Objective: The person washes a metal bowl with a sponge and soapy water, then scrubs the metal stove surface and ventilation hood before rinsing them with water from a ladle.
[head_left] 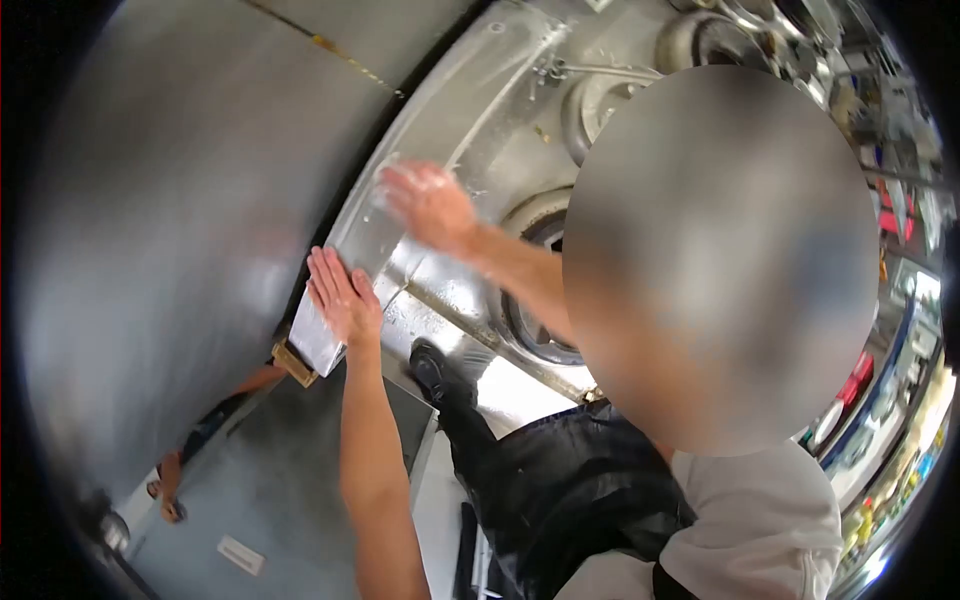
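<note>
A wet stainless steel stove top [430, 125] with round burner openings spans the upper middle. My left hand [345, 298] lies flat on its near metal edge, fingers stretched and holding nothing. Farther along the same metal strip, my right hand [432, 208] is over or on the surface, its fingers smeared by motion. Whitish patches show at its fingertips; I cannot make out whether something is under them. Droplets and small bits of debris dot the metal. One round burner [535, 225] sits just right of my right hand.
A tall grey metal panel [170, 200] borders the stove on the left. Below stands a dark grey surface [270, 490] with a white label. A person's arm [172, 475], perhaps reflected, shows at lower left. A black shoe [428, 365] is under my hands. A blurred disc covers much of the right.
</note>
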Available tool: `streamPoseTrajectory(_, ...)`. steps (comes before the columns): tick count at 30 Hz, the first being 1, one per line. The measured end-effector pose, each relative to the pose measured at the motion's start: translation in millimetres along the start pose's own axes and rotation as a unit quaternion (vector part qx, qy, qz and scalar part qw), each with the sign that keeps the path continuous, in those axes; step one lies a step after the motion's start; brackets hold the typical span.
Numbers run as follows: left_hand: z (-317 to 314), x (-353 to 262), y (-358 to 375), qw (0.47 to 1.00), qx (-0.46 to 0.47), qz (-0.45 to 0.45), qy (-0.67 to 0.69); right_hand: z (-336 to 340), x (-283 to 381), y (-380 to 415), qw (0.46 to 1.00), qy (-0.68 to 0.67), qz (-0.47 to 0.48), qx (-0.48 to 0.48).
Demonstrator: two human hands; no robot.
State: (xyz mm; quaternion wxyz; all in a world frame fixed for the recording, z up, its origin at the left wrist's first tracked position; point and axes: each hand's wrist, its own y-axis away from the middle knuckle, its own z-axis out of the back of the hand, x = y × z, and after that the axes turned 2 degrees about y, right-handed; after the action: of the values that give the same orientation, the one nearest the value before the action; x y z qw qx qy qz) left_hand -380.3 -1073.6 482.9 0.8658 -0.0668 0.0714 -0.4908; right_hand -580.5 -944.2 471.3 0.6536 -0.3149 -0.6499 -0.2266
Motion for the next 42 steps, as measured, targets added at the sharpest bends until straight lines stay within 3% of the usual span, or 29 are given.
streamPoseTrajectory(1,-2,-1,-2,1.000,-0.008,-0.004,-0.019,25,6,-12,0.917,0.386,-0.019,0.102)
streamPoseTrajectory(2,-6,-4,-6,0.999,-0.010,0.012,-0.029,48,-34,-28,0.768,0.627,0.086,0.100)
streamPoseTrajectory(4,-10,1,-2,0.999,-0.042,-0.015,0.003,132,-56,-63,0.787,0.601,0.142,-0.004)
streamPoseTrajectory(5,-14,4,1,0.998,-0.054,-0.027,-0.004,157,-37,-72,0.737,0.666,0.105,-0.052)
streamPoseTrajectory(7,-23,2,-3,0.995,-0.075,-0.056,-0.042,216,-44,-105,0.718,0.679,0.088,-0.124)
streamPoseTrajectory(8,-37,10,0,0.992,-0.069,-0.067,-0.085,232,-54,-114,0.716,0.680,0.082,-0.134)
streamPoseTrajectory(11,-9,-8,5,0.997,-0.012,0.043,0.070,226,-142,-119,0.703,0.686,0.155,-0.102)
streamPoseTrajectory(13,-3,-11,19,0.988,-0.096,0.027,0.121,90,-85,-67,0.691,0.692,0.203,-0.045)
streamPoseTrajectory(15,20,-32,71,0.963,-0.088,0.050,0.249,-41,-36,-5,0.676,0.698,0.236,-0.003)
streamPoseTrajectory(16,24,-47,97,0.935,-0.087,0.112,0.324,-87,-40,7,0.849,0.504,0.156,-0.022)
streamPoseTrajectory(17,33,-46,126,0.900,-0.085,0.174,0.390,-132,-31,21,0.844,0.505,0.182,-0.018)
streamPoseTrajectory(18,45,-47,153,0.890,-0.090,0.227,0.384,-164,0,31,0.851,0.497,0.142,0.087)
streamPoseTrajectory(20,37,-37,200,0.862,-0.121,0.315,0.378,-216,-7,46,0.828,0.519,0.205,0.049)
streamPoseTrajectory(21,43,-29,212,0.837,-0.182,0.287,0.428,-228,-6,51,0.843,0.484,0.226,0.055)
streamPoseTrajectory(24,71,-8,195,0.916,-0.203,0.209,0.275,-234,-7,70,0.882,0.373,0.265,0.114)
streamPoseTrajectory(25,47,-8,188,0.794,-0.302,0.174,0.498,-233,-32,68,0.859,0.359,0.346,0.115)
streamPoseTrajectory(26,53,-2,170,0.650,-0.248,0.255,0.671,-218,-28,65,0.859,0.352,0.316,0.194)
streamPoseTrajectory(27,52,-8,144,0.565,-0.255,0.264,0.739,-187,-40,64,0.831,0.373,0.388,0.143)
streamPoseTrajectory(28,50,-12,122,0.607,-0.208,0.252,0.724,-139,-29,56,0.819,0.403,0.374,0.163)
streamPoseTrajectory(29,30,-11,98,0.851,-0.141,0.182,0.471,-88,-18,49,0.824,0.449,0.340,0.069)
streamPoseTrajectory(31,5,-5,43,0.982,-0.090,0.024,0.164,19,-15,30,0.803,0.552,0.206,-0.087)
streamPoseTrajectory(32,-5,-15,19,0.974,-0.064,-0.009,0.218,75,-19,36,0.783,0.584,0.189,-0.101)
streamPoseTrajectory(34,-19,-46,-30,0.974,-0.014,-0.111,0.197,172,-27,62,0.849,0.499,0.024,-0.169)
streamPoseTrajectory(36,-49,-74,-66,0.975,-0.075,-0.209,0.031,264,-24,171,0.884,0.411,-0.147,-0.168)
streamPoseTrajectory(37,-58,-85,-85,0.974,-0.091,-0.204,-0.024,315,-37,230,0.874,0.424,-0.121,-0.203)
streamPoseTrajectory(39,-55,-132,-106,0.968,-0.101,-0.211,-0.090,419,-27,329,0.780,0.371,-0.347,-0.366)
streamPoseTrajectory(40,-52,-158,-113,0.970,-0.093,-0.212,-0.080,474,-46,375,0.756,0.308,-0.336,-0.470)
streamPoseTrajectory(41,-51,-178,-119,0.971,-0.087,-0.210,-0.079,542,-135,436,0.691,0.355,-0.251,-0.578)
streamPoseTrajectory(42,-60,-186,-124,0.968,-0.081,-0.219,-0.090,563,-135,455,0.609,0.435,-0.362,-0.555)
